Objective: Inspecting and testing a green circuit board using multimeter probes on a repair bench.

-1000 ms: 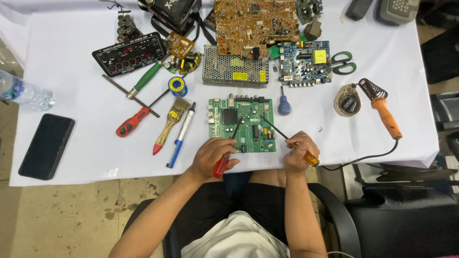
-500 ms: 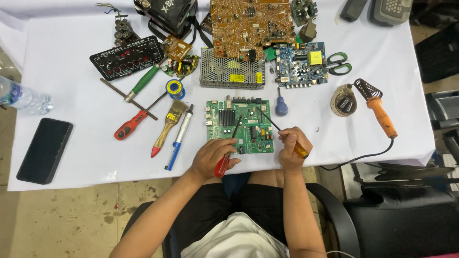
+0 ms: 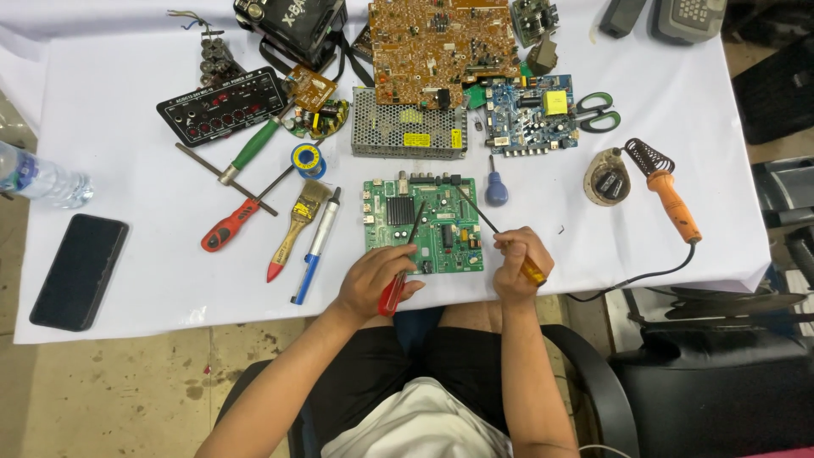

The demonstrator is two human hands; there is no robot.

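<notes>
— What's nearest on the white-clothed table [image 3: 661, 280]?
— The green circuit board [image 3: 424, 225] at the front edge. The left hand [image 3: 373, 280] grips a red-handled screwdriver [image 3: 397, 276], the right hand [image 3: 519, 261] a yellow-handled one [image 3: 500, 233]; both tips rest on it.
— Farther back?
— A soldering iron [image 3: 670, 199] at right, a yellow-labelled metal box [image 3: 409, 134] and a brown board [image 3: 445, 47]; a black phone [image 3: 79, 271] at left.

— Centre of frame? 
— Circuit board [image 3: 424, 225] on the table [image 3: 153, 153], my left hand [image 3: 373, 280] at its lower left, my right hand [image 3: 519, 263] at its lower right.

— Left of it? 
— Brush [image 3: 297, 222], then phone [image 3: 79, 271] far left.

— Right? 
— Soldering iron [image 3: 671, 197].
</notes>
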